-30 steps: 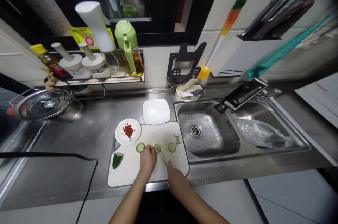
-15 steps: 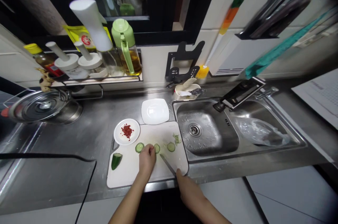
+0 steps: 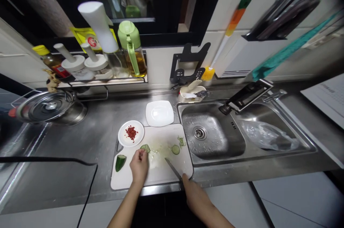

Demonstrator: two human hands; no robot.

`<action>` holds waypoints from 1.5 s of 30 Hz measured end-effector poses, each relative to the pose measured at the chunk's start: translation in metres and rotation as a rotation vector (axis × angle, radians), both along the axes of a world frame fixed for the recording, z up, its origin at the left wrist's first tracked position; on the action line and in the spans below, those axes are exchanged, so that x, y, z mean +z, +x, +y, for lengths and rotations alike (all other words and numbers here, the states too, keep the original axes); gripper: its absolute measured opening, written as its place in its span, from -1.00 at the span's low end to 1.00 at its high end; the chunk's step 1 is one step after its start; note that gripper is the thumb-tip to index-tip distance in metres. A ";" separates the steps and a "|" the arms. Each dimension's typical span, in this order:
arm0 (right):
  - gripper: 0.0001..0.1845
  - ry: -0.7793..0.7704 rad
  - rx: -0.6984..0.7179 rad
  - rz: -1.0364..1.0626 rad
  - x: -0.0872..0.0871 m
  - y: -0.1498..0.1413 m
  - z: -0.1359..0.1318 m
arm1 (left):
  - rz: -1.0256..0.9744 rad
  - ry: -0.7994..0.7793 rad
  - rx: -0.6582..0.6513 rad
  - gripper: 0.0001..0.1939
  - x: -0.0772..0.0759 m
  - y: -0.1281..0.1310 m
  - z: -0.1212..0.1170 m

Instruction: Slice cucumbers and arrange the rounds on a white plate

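My left hand point(image 3: 139, 168) is over the left part of the white cutting board point(image 3: 129, 181), its fingers pinched at the edge of the cucumber slices point(image 3: 145, 148). The fingertips partly cover these slices. My right hand point(image 3: 195, 192) grips a knife point(image 3: 173, 168), whose blade lies low over the board and points up and left. A cut cucumber piece point(image 3: 120, 163) rests to the left of my left hand. Toward the board's right side is a single cucumber slice point(image 3: 175, 149), with thin green scraps point(image 3: 181, 141) beside it.
A round plate of chopped red bits point(image 3: 131, 133) overlaps the board's upper left corner. Behind the board stands a white square dish point(image 3: 159, 113). The sink point(image 3: 215, 131) adjoins on the right, a lidded pot point(image 3: 51, 108) is far left, and a black cable point(image 3: 92, 181) crosses the counter.
My left hand has moved left across the board with a cucumber slice, from the middle to the slice near the round plate. My right hand still holds the knife, nearly unmoved.
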State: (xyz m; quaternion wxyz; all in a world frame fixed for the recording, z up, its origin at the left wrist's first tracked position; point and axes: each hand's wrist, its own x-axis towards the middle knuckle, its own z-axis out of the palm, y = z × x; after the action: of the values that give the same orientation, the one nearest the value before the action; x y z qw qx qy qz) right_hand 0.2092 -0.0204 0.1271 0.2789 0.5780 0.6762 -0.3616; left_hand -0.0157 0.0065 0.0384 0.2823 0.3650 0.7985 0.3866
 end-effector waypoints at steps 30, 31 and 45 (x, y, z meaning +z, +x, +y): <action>-0.39 0.109 0.019 -0.036 -0.007 -0.011 -0.010 | 0.214 -0.318 -0.708 -0.77 0.018 0.090 0.075; -0.40 0.117 0.011 -0.035 -0.008 -0.011 -0.011 | 0.224 -0.332 -0.704 -0.78 0.017 0.093 0.076; -0.35 0.099 0.031 -0.042 -0.001 -0.011 -0.008 | 0.170 -0.338 -0.728 -0.89 0.012 0.095 0.078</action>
State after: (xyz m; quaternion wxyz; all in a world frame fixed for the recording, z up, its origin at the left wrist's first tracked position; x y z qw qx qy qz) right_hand 0.1978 -0.0289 0.1257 0.2694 0.5881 0.6962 -0.3113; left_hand 0.0795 0.0843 0.0502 0.3894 0.6028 0.6901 0.0935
